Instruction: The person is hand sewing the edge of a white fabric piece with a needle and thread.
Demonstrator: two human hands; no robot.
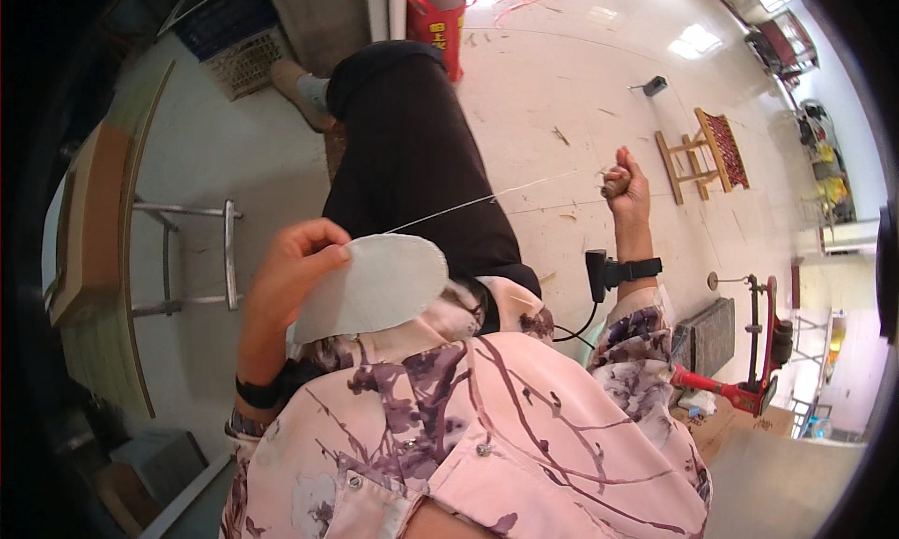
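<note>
A pale, thin fabric shoe sole (379,291) with a rounded end lies over my lap. My left hand (302,263) pinches its left edge between thumb and fingers. From the sole's upper edge a white thread (459,205) stretches tautly up and to the right, toward my right hand (632,188). That hand is raised well away from the sole, its fingers curled around a small brown rounded handle (614,187). The thread's far end is too faint to follow. A black strap with a small device (613,274) sits on my right wrist.
A red bag (435,29) stands on the floor ahead, beside a plastic crate (239,66) further left. To the right are a wooden folding stool (698,160) and a red hand-cranked machine (758,389). A cardboard box (98,221) rests on a table at left. Scraps litter the floor.
</note>
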